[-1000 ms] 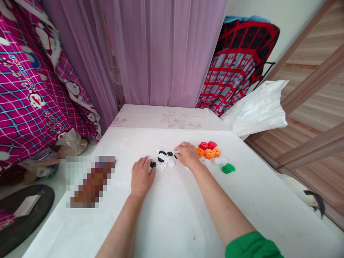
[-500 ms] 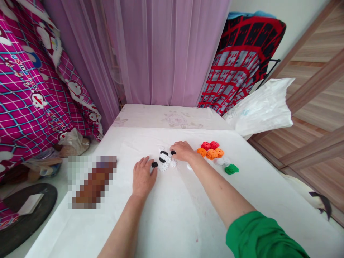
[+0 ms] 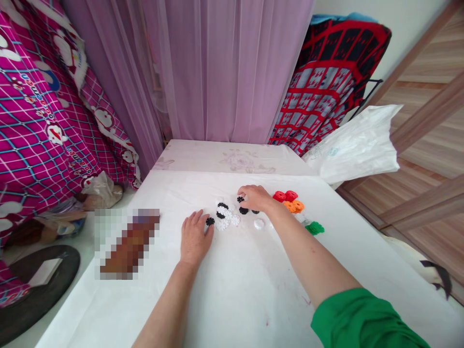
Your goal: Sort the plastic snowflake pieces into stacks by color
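Note:
My left hand (image 3: 195,238) rests on the white-covered table, fingers stretched out. A black notched snowflake disc (image 3: 210,221) sits between its thumb and index fingertip, seemingly in a light pinch. Just to the right lies a pile of white snowflake discs (image 3: 222,224) mixed with black discs (image 3: 220,213). My right hand (image 3: 254,197) is beyond that pile, with another black disc (image 3: 240,198) between thumb and fingers. Below it a black disc (image 3: 243,210) lies on the table, and one more (image 3: 255,211) is partly hidden by the wrist.
Beside my right forearm are groups of red discs (image 3: 285,195), orange discs (image 3: 294,207) and green discs (image 3: 314,227). A white disc (image 3: 259,224) lies apart. At the table's left is a blurred-out patch (image 3: 126,246); a white plastic bag (image 3: 358,145) stands beyond the right edge.
My right hand has shifted right, away from the pile, with a black disc at its fingertips. Black discs under it now show. My left hand has stayed in place.

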Available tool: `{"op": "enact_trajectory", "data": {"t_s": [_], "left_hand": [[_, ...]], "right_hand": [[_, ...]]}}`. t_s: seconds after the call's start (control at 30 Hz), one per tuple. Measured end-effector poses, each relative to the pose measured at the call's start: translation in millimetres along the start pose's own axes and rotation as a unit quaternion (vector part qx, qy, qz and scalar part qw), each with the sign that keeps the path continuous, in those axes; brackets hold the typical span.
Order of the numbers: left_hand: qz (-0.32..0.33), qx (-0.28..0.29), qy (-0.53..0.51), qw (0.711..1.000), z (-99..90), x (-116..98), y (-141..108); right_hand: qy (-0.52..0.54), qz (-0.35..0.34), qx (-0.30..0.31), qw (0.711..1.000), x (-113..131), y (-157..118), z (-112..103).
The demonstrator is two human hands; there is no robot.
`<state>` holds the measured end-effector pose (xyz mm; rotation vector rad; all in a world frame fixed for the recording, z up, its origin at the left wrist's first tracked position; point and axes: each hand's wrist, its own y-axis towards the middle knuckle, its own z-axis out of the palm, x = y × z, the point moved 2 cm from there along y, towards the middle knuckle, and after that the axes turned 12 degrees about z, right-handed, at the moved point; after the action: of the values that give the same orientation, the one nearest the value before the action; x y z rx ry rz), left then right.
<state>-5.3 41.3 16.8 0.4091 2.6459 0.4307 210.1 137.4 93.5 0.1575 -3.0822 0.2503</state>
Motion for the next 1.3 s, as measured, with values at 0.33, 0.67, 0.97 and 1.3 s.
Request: {"op": "enact_trajectory", "data": {"t_s": [0.33, 0.67, 0.97, 1.3], "left_hand": [[0.002, -0.005, -0.001, 1.0, 0.5, 2, 0], [-0.007, -0.043, -0.05, 0.998, 0.5, 7, 2], [-0.137, -0.19, -0.184, 0.955, -7.7, 35, 4], [-0.16, -0.172, -0.21, 0.949, -8.3, 35, 6]], "right_hand": [[-0.037, -0.034, 0.009, 0.999, -9, -17, 3], [-0.029, -0.036, 0.012, 0.999, -10, -20, 5], [0.027, -0.131, -0.044, 0.99, 49, -39, 8], [0.007, -0.139, -0.067, 0.988, 100, -44, 29]]}}
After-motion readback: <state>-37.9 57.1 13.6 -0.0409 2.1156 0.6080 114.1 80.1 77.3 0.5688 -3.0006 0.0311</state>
